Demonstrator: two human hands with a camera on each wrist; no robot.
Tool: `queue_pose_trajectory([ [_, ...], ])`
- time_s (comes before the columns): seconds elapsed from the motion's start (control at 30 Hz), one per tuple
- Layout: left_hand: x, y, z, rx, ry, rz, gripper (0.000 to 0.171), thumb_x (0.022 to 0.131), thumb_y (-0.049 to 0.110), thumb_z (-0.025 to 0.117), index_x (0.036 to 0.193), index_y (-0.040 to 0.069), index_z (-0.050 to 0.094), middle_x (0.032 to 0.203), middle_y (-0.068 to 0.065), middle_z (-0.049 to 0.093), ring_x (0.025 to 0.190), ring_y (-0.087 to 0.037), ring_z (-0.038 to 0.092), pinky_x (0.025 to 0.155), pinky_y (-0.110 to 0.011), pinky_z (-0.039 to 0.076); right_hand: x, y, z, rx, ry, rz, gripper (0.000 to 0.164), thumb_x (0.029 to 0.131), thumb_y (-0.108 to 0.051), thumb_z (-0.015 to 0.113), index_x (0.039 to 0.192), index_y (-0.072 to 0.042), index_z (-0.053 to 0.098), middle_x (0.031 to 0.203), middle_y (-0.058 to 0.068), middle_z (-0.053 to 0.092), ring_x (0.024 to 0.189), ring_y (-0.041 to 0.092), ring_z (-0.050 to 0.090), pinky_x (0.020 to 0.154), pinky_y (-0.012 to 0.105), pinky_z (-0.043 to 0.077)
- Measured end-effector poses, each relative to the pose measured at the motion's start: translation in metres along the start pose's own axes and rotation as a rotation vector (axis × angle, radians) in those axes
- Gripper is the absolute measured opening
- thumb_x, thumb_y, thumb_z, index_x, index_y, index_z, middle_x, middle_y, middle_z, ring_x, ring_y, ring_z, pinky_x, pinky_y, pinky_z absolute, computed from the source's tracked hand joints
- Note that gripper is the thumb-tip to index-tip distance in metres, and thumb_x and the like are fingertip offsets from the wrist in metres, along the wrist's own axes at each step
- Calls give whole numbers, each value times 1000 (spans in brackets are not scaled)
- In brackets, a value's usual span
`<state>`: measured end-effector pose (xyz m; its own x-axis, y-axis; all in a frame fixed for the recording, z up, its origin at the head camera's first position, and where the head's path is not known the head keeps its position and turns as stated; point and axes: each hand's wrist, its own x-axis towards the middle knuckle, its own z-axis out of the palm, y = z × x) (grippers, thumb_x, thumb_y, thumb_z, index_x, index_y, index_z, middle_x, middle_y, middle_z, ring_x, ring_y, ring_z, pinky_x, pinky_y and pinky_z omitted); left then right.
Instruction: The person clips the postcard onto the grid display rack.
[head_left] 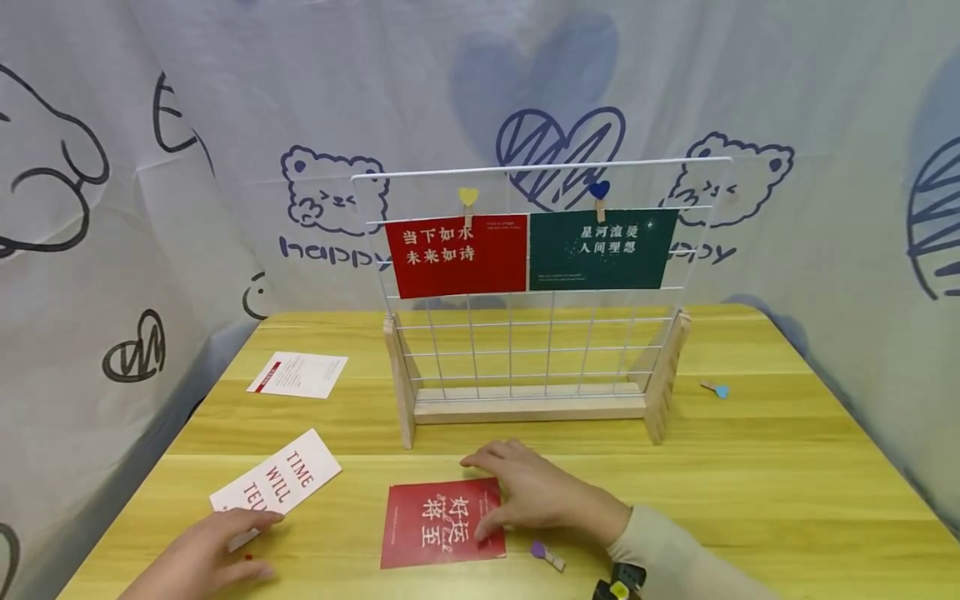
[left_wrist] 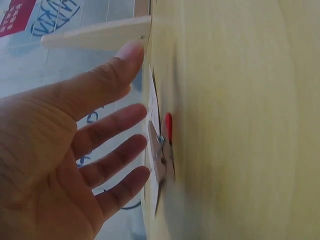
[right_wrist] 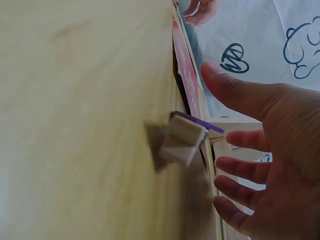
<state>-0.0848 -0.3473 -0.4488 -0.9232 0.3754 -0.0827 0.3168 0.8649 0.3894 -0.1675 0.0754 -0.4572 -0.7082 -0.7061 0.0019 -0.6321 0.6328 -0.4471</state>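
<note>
At the near left of the wood-grained surface, a person's left hand has its thumb and fingers wide apart and holds nothing; a red-tipped clothespin lies beside it. Toward the right, a purple-headed clothespin sits just off the near right corner of a red greeting card. This card lies flat in the near middle, between the two hands, its long side running left to right. The right hand is the nearer to it, reaching over its right edge with thumb and fingers spread wide, gripping nothing; whether it touches the card cannot be told. Beyond the left hand's fingers, a white lettered card slants from near left to far right. Farther back stands a white wire rack with a hanging red card at left and a green card at right, each under a clothespin.
</note>
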Motion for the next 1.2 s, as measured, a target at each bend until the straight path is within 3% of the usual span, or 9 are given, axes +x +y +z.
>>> queue_pose_trajectory([
  [0.13,-3,-9,0,-63,-22,24,56,80,48,75,119,8,67,112,-1,68,99,-2,58,78,-25,51,2,1,1,-28,6,-5,91,69,-63,78,142,-19,50,137,0,50,123,20,45,106,44,38],
  [0.27,-5,-21,4,-86,23,160,44,80,37,78,113,10,71,107,8,68,94,1,56,75,-21,49,3,0,3,-49,16,-5,92,67,-63,80,142,-18,51,135,1,51,122,21,46,105,45,38],
  [0.37,-6,-29,8,-75,95,284,35,79,28,81,109,14,73,103,14,66,88,0,56,71,-19,48,3,-1,4,-68,23,0,92,66,-63,81,141,-19,52,133,1,52,121,21,46,105,45,38],
  [0.47,-7,-32,8,-85,104,323,31,80,24,81,108,16,73,101,16,65,85,0,56,69,-19,47,3,-1,6,-86,29,-2,91,66,-62,81,140,-19,52,131,0,52,120,20,46,104,44,39],
  [0.7,-9,-36,2,-134,-42,202,25,87,26,74,109,15,73,103,17,64,87,3,55,71,-21,50,0,-2,6,-80,38,-20,88,67,-57,83,138,-15,54,126,0,53,116,18,47,104,41,40],
  [0.93,-9,-37,3,-174,-37,203,13,88,22,73,100,17,73,99,17,63,85,5,54,69,-21,52,-2,-3,6,-31,26,-1,82,69,-48,85,137,-13,55,119,-2,53,111,14,46,101,33,42],
  [1.2,-11,-33,-3,-179,-113,32,23,87,31,74,102,13,72,99,7,63,82,4,50,71,-22,51,-1,-3,6,20,15,45,81,68,-43,87,136,-12,56,120,-1,53,112,15,47,100,33,43],
])
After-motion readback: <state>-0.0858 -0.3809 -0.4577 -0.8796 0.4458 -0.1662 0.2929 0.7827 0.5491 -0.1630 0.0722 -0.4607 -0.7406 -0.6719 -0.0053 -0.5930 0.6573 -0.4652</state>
